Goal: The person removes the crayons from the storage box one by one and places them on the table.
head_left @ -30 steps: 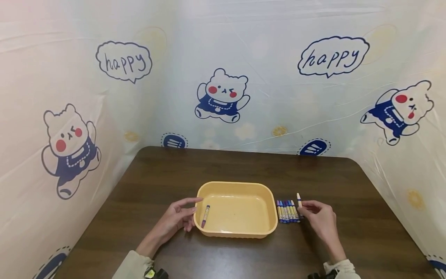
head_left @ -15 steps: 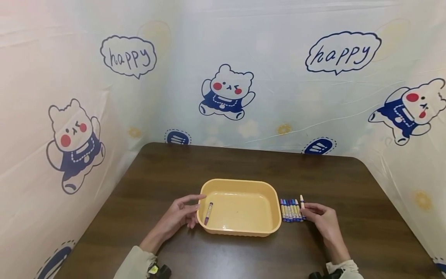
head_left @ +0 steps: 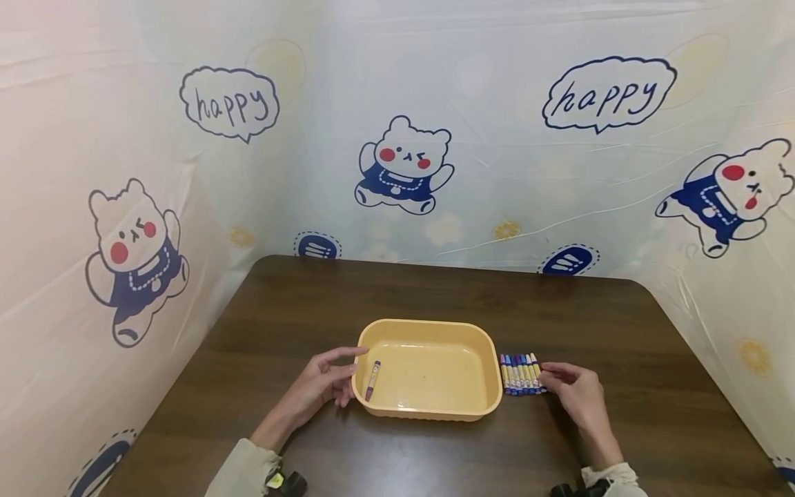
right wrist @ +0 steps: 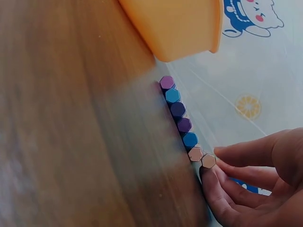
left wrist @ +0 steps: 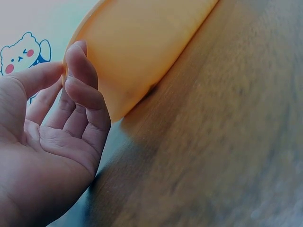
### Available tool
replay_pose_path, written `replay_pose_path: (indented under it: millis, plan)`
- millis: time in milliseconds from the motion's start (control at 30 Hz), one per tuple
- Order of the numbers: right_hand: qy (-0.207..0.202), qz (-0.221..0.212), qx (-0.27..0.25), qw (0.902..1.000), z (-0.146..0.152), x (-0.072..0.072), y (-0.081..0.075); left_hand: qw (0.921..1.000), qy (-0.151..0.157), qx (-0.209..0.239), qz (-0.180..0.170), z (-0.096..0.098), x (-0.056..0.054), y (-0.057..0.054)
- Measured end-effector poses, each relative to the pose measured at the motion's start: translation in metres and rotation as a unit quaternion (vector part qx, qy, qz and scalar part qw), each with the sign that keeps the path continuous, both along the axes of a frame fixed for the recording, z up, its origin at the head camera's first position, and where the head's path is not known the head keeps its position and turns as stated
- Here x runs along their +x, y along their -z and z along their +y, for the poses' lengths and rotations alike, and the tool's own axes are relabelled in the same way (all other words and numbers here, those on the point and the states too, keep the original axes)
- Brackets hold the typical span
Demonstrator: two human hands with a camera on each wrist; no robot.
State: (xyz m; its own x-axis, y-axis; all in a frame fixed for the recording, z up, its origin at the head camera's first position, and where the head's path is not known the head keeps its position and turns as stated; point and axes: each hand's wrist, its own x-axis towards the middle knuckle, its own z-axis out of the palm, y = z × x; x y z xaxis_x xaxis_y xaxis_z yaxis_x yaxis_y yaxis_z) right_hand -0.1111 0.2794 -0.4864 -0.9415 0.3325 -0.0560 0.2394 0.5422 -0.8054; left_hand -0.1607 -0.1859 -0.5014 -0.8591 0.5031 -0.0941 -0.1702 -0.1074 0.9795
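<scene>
A yellow plastic basin (head_left: pixel 435 383) sits on the table with one crayon (head_left: pixel 373 380) lying inside near its left wall. My left hand (head_left: pixel 313 383) holds the basin's left rim between thumb and fingers; in the left wrist view the fingertips meet the basin's edge. Right of the basin, several crayons (head_left: pixel 517 375) lie side by side in a row, their purple, blue and pale ends facing the right wrist camera. My right hand (head_left: pixel 577 397) pinches the pale crayon (right wrist: pixel 208 161) at the row's right end. That crayon lies close against its pale neighbour, slightly raised in the right wrist view.
The dark wooden table (head_left: pixel 323 297) extends behind and to both sides of the basin. A pale curtain (head_left: pixel 484 83) printed with bears and the word "happy" surrounds it at the back and sides.
My right hand has brought the pale crayon from slightly raised and apart down to the right end of the row. The left hand stays at the basin's rim. The head view has shifted slightly.
</scene>
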Motion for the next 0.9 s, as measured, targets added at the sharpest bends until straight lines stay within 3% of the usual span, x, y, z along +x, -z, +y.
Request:
replay_pose_path:
  millis: [500,900]
  plan:
    - [-0.008,0.025,0.059,0.9979,-0.0004,0.0008,0.0007,1.0000,-0.003,0.009,0.000,0.0007,0.0008,0.0000]
    - [-0.019,0.005,0.043,0.9989,0.0002,0.0022,-0.0032,1.0000,-0.004,0.006,0.002,0.0002,0.0003,0.0006]
